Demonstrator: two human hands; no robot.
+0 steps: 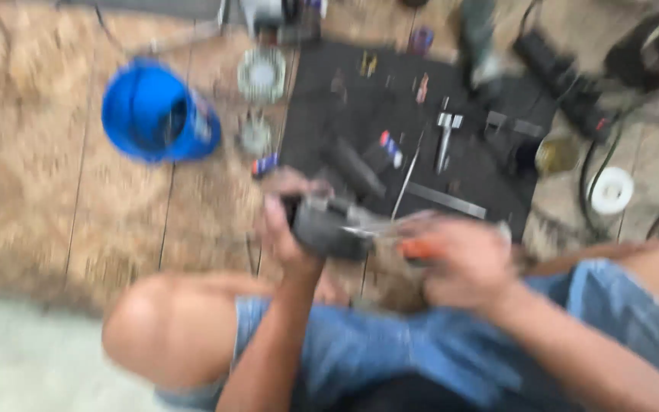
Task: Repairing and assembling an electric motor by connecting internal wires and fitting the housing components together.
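The picture is blurred by motion. My left hand (pixel 287 229) grips a dark grey blocky part (pixel 329 226) just above my lap. My right hand (pixel 463 263) holds a tool with an orange handle (pixel 421 248), its metal tip pointing left against the grey part. Both hands sit over my knees, which are in blue denim shorts (pixel 390 351).
A black mat (pixel 360 114) lies ahead on the wooden plank floor, strewn with several small tools and metal parts. A blue cap (pixel 158 113) lies to the left. Round metal pieces (pixel 261 75) sit by the mat. Dark cables, a white roll (pixel 610 189) and power tools lie at right.
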